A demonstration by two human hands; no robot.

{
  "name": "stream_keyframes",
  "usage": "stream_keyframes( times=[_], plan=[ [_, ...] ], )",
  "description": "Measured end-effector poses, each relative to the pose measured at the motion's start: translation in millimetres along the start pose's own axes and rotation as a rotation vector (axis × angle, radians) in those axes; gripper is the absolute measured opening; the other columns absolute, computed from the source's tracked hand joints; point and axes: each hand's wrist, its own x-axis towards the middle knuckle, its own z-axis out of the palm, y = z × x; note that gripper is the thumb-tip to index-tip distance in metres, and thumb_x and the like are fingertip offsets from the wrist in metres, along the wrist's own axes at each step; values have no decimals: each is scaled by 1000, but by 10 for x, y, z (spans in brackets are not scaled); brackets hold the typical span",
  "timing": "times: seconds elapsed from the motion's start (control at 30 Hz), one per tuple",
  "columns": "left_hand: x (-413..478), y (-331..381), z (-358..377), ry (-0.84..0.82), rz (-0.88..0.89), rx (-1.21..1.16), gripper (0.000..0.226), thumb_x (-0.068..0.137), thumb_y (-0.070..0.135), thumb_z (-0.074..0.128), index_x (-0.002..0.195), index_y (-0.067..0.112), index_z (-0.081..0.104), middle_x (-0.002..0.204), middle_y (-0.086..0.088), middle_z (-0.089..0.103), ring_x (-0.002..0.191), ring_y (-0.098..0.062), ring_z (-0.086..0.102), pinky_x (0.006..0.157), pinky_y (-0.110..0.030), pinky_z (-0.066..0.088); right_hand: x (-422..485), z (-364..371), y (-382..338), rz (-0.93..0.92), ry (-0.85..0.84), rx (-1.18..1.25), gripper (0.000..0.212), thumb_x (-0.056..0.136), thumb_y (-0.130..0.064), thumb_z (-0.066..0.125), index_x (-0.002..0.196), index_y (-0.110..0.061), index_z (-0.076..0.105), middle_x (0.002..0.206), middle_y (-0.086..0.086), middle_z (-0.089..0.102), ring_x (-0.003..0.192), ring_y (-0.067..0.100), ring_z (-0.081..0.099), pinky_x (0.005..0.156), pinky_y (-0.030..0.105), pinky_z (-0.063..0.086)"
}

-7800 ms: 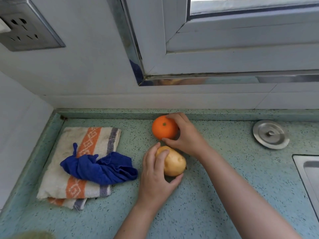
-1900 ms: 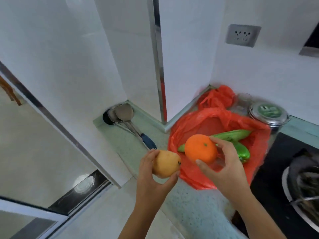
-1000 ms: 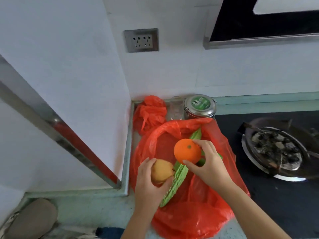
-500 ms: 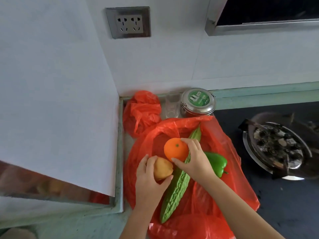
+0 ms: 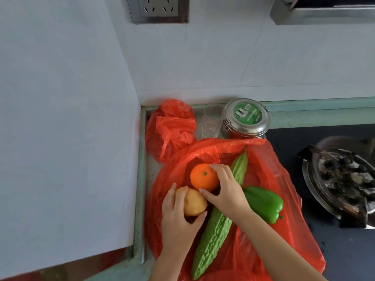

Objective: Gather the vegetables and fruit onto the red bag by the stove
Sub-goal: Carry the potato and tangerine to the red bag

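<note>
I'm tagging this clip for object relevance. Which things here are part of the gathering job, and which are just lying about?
Part of the job:
red bag
orange in right hand
potato in left hand
bitter gourd
green pepper

Lying about:
metal tin
clear glass
bunched red bag
stove burner
wall socket

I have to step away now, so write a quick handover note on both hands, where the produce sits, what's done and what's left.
Left hand: closed on the potato, low over the red bag.
Right hand: closed on the orange, beside the potato.
Already lying on the bag: bitter gourd and green pepper.
Left: set potato and orange down on the bag, left of the gourd, and release.
</note>
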Motion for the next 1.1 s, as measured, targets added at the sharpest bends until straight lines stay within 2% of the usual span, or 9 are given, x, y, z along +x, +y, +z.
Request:
stream_keyframes(
  times=[0.07,0.13,0.27,0.5,0.67,0.8,0.97,1.03,1.1],
  plan=[
    [9,-1,-3,-1,-9,-7,69,61,46,74,123,31,48,142,-4,36,127,-19,34,98,-29,28,20,36,14,3,-1,-22,66,73,-32,74,128,-12,43,129,2,45,118,21,45,98,40,41],
    [4,-4,-11,-8,4,-5,68,62,50,70,124,33,46,143,-3,34,128,-19,32,99,-32,29,29,65,29,0,-5,-62,66,73,-29,74,127,-9,44,129,5,47,121,22,41,104,47,32],
    [-3,-6,-30,-20,36,29,68,64,54,63,126,35,43,142,-4,35,129,-24,33,101,-38,33,26,62,64,-3,-52,-138,67,74,-25,73,129,-7,40,130,7,44,126,22,37,112,42,18],
    [-33,32,-47,-38,65,61,69,67,56,60,130,36,39,143,-6,35,130,-26,31,102,-38,28,-58,-59,75,-11,-41,-160,64,76,-27,70,130,-11,39,130,5,43,124,21,37,111,46,17],
    [-54,84,-67,-39,86,95,64,72,54,56,130,28,45,142,-11,37,130,-31,32,100,-40,28,-195,-169,45,-8,-19,-169,57,82,-30,63,132,-16,38,133,1,41,127,18,35,111,45,11],
    [-92,140,-116,-24,135,128,53,80,47,51,127,24,45,140,-14,40,130,-32,31,101,-43,25,-354,-234,40,-1,15,-202,47,88,-25,57,131,-15,41,134,3,41,127,22,36,111,47,11],
    [-186,229,-154,-9,301,256,43,74,16,72,115,10,58,128,-17,51,124,-36,41,92,-48,44,-622,-365,25,-17,57,-253,43,84,-24,61,125,-13,50,127,6,50,121,27,45,106,54,18],
    [-242,306,-165,4,361,293,35,80,22,60,113,9,58,124,-16,55,121,-37,44,92,-51,45,-752,-435,6,-35,95,-276,43,81,-31,59,121,-14,54,123,6,55,117,28,49,102,56,23],
    [-311,419,-176,1,395,305,37,82,28,48,111,9,61,122,-16,56,120,-36,44,91,-51,46,-890,-521,-21,-41,134,-297,44,80,-39,53,118,-17,57,120,3,57,115,27,51,100,57,27]
  ],
)
